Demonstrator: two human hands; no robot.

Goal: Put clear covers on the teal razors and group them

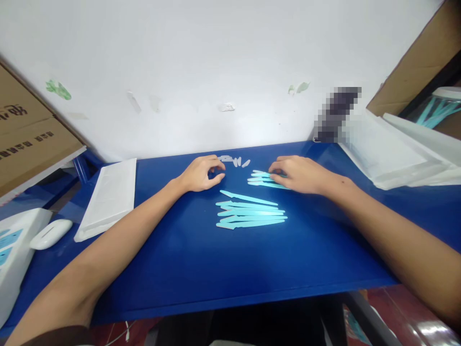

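Note:
My left hand [203, 174] rests at the table's middle, thumb and fingers curved apart with nothing between them. Just beyond its fingertips lie several small translucent blade caps [239, 162]. Over to the right, my right hand [296, 174] has its fingers closed on a turquoise eyebrow razor in a small group of razors [256, 180]; the hand covers their handle ends. Nearer to me several more turquoise eyebrow razors [252, 212] lie roughly side by side, blade ends to the left.
White plastic bags lie on the blue table [201, 269], one bag [108, 192] at left and a stack [392, 149] at right. A white case [51, 234] sits by a white device [18, 259]. Cardboard boxes [32, 129] flank both sides; a white wall [201, 62] stands behind.

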